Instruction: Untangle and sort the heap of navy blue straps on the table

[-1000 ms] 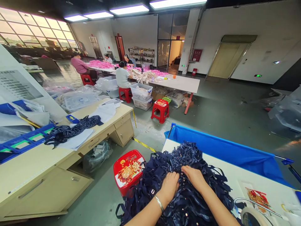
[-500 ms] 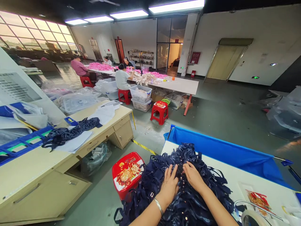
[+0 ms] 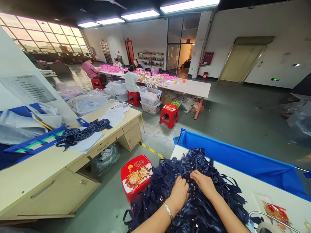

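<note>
A big heap of dark navy fabric straps (image 3: pixel 194 168) with small shiny studs lies on the white table (image 3: pixel 245 187) in front of me. My left hand (image 3: pixel 179 193), a metal bangle at its wrist, rests on the heap with fingers curled into the straps. Right beside it, my right hand (image 3: pixel 203 183) has its fingers bent down and pinching into the same straps. The two hands nearly touch at the top of the heap.
A blue fabric bin (image 3: pixel 238 157) hangs along the table's far edge. A red stool (image 3: pixel 135 176) stands at the left of the heap. A beige desk (image 3: pixel 60 168) with navy straps and papers is further left. Several people work at a far table (image 3: pixel 189 86).
My left hand's fingers were stretched out half a second ago and are now curled into the straps. Both hands stay on top of the heap. The view has shifted slightly.
</note>
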A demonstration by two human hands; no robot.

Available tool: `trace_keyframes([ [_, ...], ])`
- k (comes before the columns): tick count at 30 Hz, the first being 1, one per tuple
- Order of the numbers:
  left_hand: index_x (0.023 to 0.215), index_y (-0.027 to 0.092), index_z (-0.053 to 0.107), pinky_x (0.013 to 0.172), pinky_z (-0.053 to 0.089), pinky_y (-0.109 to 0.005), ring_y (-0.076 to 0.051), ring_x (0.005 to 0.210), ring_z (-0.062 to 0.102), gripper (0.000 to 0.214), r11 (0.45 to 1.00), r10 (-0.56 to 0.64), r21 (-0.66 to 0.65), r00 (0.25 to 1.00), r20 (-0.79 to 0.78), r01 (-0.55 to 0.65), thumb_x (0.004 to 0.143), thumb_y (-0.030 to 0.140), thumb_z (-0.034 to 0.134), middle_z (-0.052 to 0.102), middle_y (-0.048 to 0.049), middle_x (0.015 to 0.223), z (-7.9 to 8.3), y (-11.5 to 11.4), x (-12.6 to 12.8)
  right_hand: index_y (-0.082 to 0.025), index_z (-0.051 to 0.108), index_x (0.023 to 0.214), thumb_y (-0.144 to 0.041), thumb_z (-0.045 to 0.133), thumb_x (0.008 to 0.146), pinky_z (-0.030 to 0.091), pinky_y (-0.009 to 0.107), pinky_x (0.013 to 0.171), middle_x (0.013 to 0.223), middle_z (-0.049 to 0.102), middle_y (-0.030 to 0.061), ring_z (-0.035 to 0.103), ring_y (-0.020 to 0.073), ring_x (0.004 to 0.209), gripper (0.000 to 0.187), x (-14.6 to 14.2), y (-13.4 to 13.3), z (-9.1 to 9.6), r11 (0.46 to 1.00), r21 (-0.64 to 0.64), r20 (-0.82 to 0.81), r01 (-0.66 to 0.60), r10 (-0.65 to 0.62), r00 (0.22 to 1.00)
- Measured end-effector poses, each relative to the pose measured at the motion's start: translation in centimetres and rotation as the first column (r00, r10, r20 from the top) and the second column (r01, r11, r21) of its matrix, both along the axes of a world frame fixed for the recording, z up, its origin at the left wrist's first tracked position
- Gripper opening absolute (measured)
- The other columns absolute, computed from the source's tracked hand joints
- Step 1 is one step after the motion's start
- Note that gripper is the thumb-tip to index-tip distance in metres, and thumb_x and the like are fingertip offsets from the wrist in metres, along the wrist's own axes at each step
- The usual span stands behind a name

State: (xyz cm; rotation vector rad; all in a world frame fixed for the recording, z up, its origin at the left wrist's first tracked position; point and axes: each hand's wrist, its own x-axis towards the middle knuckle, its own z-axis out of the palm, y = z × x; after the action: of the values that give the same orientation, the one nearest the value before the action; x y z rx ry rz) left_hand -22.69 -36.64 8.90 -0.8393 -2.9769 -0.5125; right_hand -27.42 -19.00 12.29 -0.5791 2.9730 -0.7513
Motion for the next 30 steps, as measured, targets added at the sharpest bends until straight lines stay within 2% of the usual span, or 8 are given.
trace_keyframes([
  [4, 0.102, 0.01, 0.059, 0.104, 0.036, -0.046, -0.029, 0.106, 0.052, 0.021, 0.999, 0.038, 0.024, 0.999, 0.034, -0.039, 0.085, 0.022, 0.056, 0.06, -0.0128, 0.101, -0.2, 0.1, 0.3, -0.021, 0.056, 0.116, -0.035, 0.011, 0.099, 0.051, 0.029, 0.084, 0.11, 0.067, 0.0071, 0.066, 0.0172, 0.097, 0.05, -1.0, -0.1, -0.4, 0.988, -0.087, -0.012, 0.125, -0.127, 0.992],
  [7, 0.115, 0.01, 0.053, 0.101, 0.04, -0.043, -0.029, 0.112, 0.051, 0.035, 0.995, 0.085, 0.044, 0.994, 0.063, -0.088, 0.081, 0.015, 0.056, 0.055, -0.0156, 0.122, 0.0, 0.0, 0.4, -0.024, 0.053, 0.122, -0.037, 0.022, 0.098, 0.047, 0.031, 0.094, 0.127, 0.059, 0.0056, 0.055, 0.0184, 0.119, 0.041, -1.2, -0.3, -0.5, 0.991, -0.069, -0.023, 0.117, -0.118, 0.993],
  [11, 0.147, 0.006, 0.008, 0.098, 0.043, -0.035, -0.028, 0.117, 0.051, 0.09, 0.97, 0.19, 0.115, 0.964, 0.183, -0.213, 0.072, 0.01, 0.059, 0.019, -0.021, 0.153, 0.5, -0.3, -0.1, -0.025, 0.055, 0.104, -0.033, 0.023, 0.098, 0.049, 0.028, 0.073, 0.105, 0.067, 0.0043, 0.065, 0.0198, 0.097, 0.033, -0.5, -0.6, 0.1, 0.993, 0.042, 0.009, 0.107, -0.107, 0.994],
  [13, 0.148, 0.008, -0.004, 0.099, 0.043, -0.035, -0.028, 0.117, 0.052, 0.098, 0.955, 0.197, 0.159, 0.938, 0.287, -0.249, 0.073, 0.013, 0.059, 0.028, -0.0195, 0.151, 0.7, -0.5, -0.5, -0.024, 0.052, 0.101, -0.031, 0.023, 0.099, 0.045, 0.026, 0.065, 0.092, 0.069, 0.0035, 0.067, 0.0199, 0.086, 0.029, -0.1, -0.4, 0.6, 0.988, 0.104, 0.031, 0.116, -0.12, 0.992],
  [16, 0.148, 0.011, 0.015, 0.108, 0.034, -0.039, -0.028, 0.122, 0.048, 0.084, 0.962, 0.138, 0.179, 0.931, 0.338, -0.208, 0.076, 0.017, 0.057, 0.049, -0.0143, 0.137, 0.7, -0.6, -0.7, -0.024, 0.049, 0.097, -0.028, 0.026, 0.1, 0.039, 0.024, 0.058, 0.082, 0.069, 0.0017, 0.068, 0.0185, 0.073, 0.024, 0.2, 0.3, 1.0, 0.976, 0.193, 0.073, 0.103, -0.119, 0.99],
  [19, 0.142, 0.014, 0.033, 0.113, 0.027, -0.041, -0.027, 0.127, 0.044, 0.068, 0.965, 0.118, 0.183, 0.934, 0.336, -0.188, 0.077, 0.017, 0.056, 0.05, -0.012, 0.136, 0.6, -0.7, -0.5, -0.022, 0.048, 0.094, -0.026, 0.027, 0.099, 0.037, 0.024, 0.056, 0.086, 0.069, 0.0037, 0.068, 0.0204, 0.073, 0.022, 0.2, 0.6, 1.0, 0.958, 0.268, 0.083, 0.098, -0.125, 0.989],
  [25, 0.141, 0.015, 0.034, 0.111, 0.03, -0.04, -0.026, 0.123, 0.045, 0.067, 0.974, 0.094, 0.169, 0.946, 0.31, -0.152, 0.077, 0.014, 0.055, 0.05, -0.011, 0.134, 0.6, -0.8, 0.0, -0.022, 0.055, 0.092, -0.02, 0.036, 0.095, 0.039, 0.024, 0.054, 0.085, 0.068, 0.0053, 0.068, 0.0228, 0.072, 0.019, -0.3, 0.6, 0.3, 0.946, 0.318, 0.06, 0.06, -0.084, 0.995],
  [30, 0.138, 0.018, 0.037, 0.105, 0.035, -0.042, -0.026, 0.114, 0.05, 0.062, 0.983, 0.056, 0.154, 0.964, 0.26, -0.099, 0.079, 0.013, 0.054, 0.055, -0.0093, 0.123, 0.4, -0.8, -0.2, -0.028, 0.06, 0.098, -0.027, 0.038, 0.096, 0.048, 0.024, 0.068, 0.096, 0.067, 0.0002, 0.067, 0.018, 0.086, 0.023, -0.5, -0.3, 0.1, 0.981, 0.196, 0.013, 0.001, -0.003, 1.0],
])
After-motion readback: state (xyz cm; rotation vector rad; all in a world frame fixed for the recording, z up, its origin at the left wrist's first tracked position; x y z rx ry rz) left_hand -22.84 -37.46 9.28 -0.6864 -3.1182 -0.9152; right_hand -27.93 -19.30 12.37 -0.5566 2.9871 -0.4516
